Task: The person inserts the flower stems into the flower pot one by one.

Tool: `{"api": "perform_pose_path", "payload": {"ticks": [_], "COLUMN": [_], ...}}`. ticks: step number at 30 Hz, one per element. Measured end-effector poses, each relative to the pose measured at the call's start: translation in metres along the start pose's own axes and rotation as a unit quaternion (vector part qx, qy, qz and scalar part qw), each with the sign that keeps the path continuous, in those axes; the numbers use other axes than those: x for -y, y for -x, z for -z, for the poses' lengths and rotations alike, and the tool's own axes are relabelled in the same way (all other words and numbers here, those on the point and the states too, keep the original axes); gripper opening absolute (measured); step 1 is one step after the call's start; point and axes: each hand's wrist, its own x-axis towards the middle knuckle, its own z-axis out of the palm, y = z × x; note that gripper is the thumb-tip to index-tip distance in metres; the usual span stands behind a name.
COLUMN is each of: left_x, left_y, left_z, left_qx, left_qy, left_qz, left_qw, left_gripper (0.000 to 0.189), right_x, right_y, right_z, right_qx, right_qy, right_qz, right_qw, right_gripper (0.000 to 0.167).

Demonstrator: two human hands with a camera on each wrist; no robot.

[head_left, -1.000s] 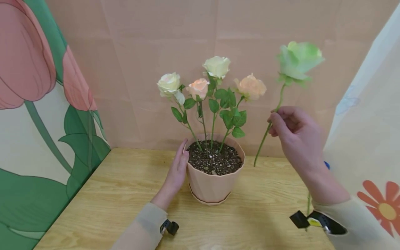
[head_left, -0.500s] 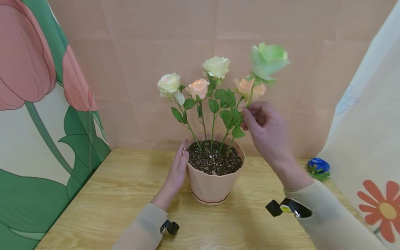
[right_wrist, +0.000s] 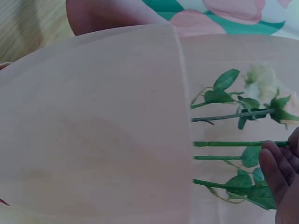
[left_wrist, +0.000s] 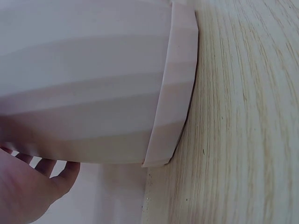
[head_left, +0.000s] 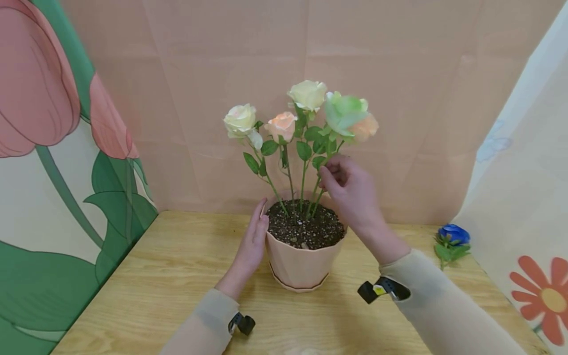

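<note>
A pink pot (head_left: pixel 303 266) of dark soil (head_left: pixel 306 231) stands on its saucer. My left hand (head_left: pixel 248 244) rests against the pot's left side, fingers fairly straight along the wall. My right hand (head_left: pixel 352 192) pinches the stem of a green rose (head_left: pixel 342 116), held upright over the soil's right half. In the right wrist view its stem (right_wrist: pixel 229 143) runs down behind the pot's rim. Rising from the soil are a white rose (head_left: pixel 239 120), a peach rose (head_left: pixel 282 125) and a cream rose (head_left: pixel 307 95). Another peach rose (head_left: pixel 367 129) is partly hidden behind the green bloom.
A blue rose (head_left: pixel 453 234) lies at the right edge of the wooden table (head_left: pixel 186 276). Behind the pot hangs a plain pinkish backdrop (head_left: pixel 222 49). Painted tulips (head_left: pixel 40 88) cover the left panel, and a red flower print (head_left: pixel 550 298) shows at right.
The green rose has travelled left and down in my right hand, from beside the pot to over its soil. The blue rose has come into sight. My left hand stays on the pot.
</note>
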Motion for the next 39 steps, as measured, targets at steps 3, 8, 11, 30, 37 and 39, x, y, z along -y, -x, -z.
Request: {"api": "perform_pose_path", "payload": {"ticks": [3, 8, 11, 30, 37, 39], "left_x": [-0.001, -0.001, -0.001, 0.002, 0.001, 0.002], "left_y": [0.001, 0.000, -0.001, 0.000, -0.001, -0.001], "left_z": [0.000, 0.000, 0.000, 0.002, 0.001, 0.001], "left_qx": [0.001, -0.001, -0.005, -0.004, -0.003, -0.003], "left_qy": [0.001, 0.001, -0.002, 0.000, 0.000, 0.000], "left_qz": [0.001, -0.004, -0.003, 0.000, 0.001, 0.001], "left_qw": [1.0000, 1.0000, 1.0000, 1.0000, 1.0000, 1.0000], "left_gripper": [0.057, 0.058, 0.059, 0.061, 0.059, 0.059], "right_x": [-0.002, -0.004, -0.003, -0.003, -0.012, -0.012], "right_y": [0.001, 0.000, -0.001, 0.000, 0.002, 0.002], "right_z": [-0.004, -0.007, -0.009, -0.020, -0.024, -0.024], "right_qx": [0.007, 0.014, 0.018, 0.017, 0.026, 0.028], "right_qy": [-0.001, 0.006, 0.010, 0.057, 0.077, 0.078], "right_qz": [-0.001, -0.002, -0.005, 0.013, -0.006, -0.010], "right_qw": [1.0000, 0.9999, 0.9998, 0.9981, 0.9967, 0.9965], "right_gripper": [0.012, 0.012, 0.012, 0.015, 0.017, 0.017]}}
